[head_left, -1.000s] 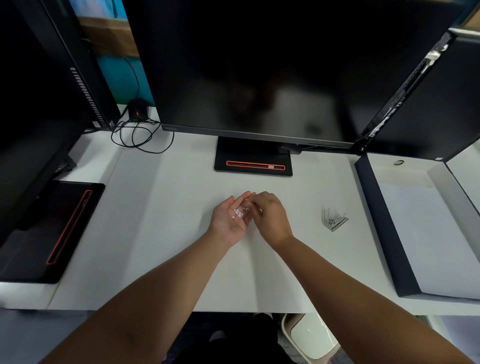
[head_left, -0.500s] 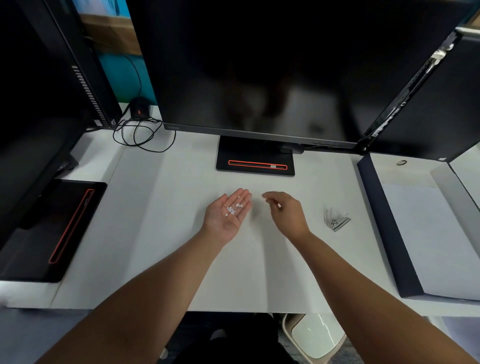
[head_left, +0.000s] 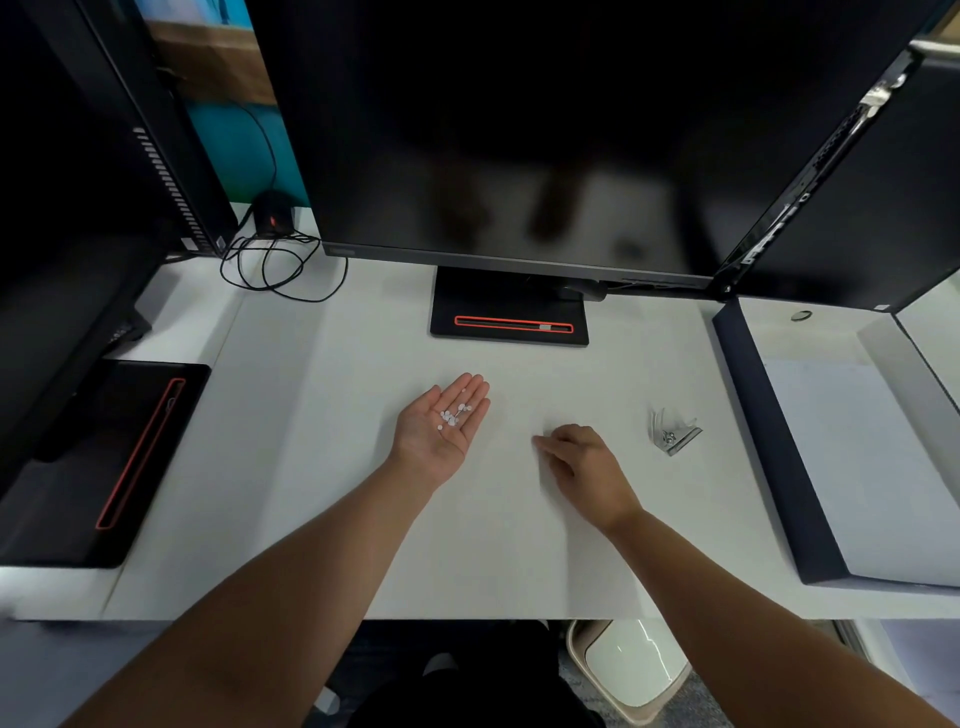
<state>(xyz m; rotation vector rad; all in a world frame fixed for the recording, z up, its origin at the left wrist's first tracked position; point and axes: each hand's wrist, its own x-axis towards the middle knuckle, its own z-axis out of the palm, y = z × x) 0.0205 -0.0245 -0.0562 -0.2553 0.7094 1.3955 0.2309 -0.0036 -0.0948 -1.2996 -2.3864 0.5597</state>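
My left hand (head_left: 439, 428) lies palm up and flat just above the white table (head_left: 322, 467). Several small white round pieces (head_left: 453, 415) rest on its fingers and palm. My right hand (head_left: 584, 462) is to its right, knuckles up, with fingers curled and thumb and forefinger drawn together. Their tips touch the table. The small white piece it pinched a moment ago is hidden under those fingertips.
A small clear bag with metal screws (head_left: 672, 435) lies right of my right hand. A shallow dark-walled box (head_left: 753, 415) fills the right side. A black monitor stand (head_left: 509, 322) is straight ahead, another stand (head_left: 130, 452) is at left, and looped cables (head_left: 280, 267) lie behind.
My right hand left the left palm with one white piece pinched, moved right and went down until its fingertips met the table. My left hand stayed open.
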